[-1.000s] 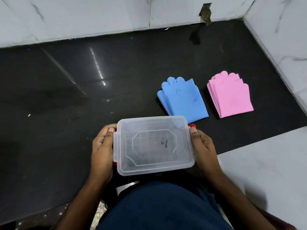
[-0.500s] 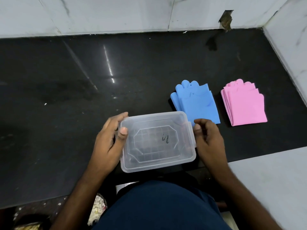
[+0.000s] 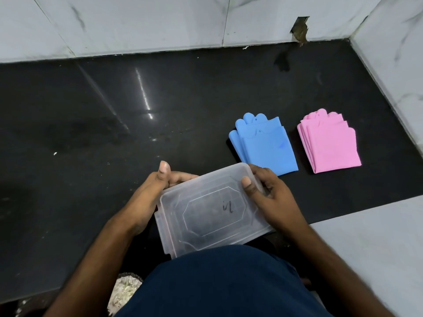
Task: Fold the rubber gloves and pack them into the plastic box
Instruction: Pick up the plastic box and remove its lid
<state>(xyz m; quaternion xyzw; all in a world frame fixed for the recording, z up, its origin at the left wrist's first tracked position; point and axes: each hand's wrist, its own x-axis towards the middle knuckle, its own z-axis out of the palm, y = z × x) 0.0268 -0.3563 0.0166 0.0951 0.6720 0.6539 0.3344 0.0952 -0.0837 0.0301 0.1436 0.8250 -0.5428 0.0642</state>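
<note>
Plastic box (image 3: 212,211) now tilted, far edge raised off worktop (image 3: 91,133) — left hand (image 3: 148,197) and right hand (image 3: 270,193) fingers curled round its lid ends, likely prising. Blue gloves (image 3: 265,147), pink gloves (image 3: 329,143) folded beside, unpacked.

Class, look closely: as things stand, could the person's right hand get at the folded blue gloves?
Probably not at once: the right hand grips the plastic box. Yet the blue gloves lie uncovered just beyond it on the black counter, nothing between.
</note>
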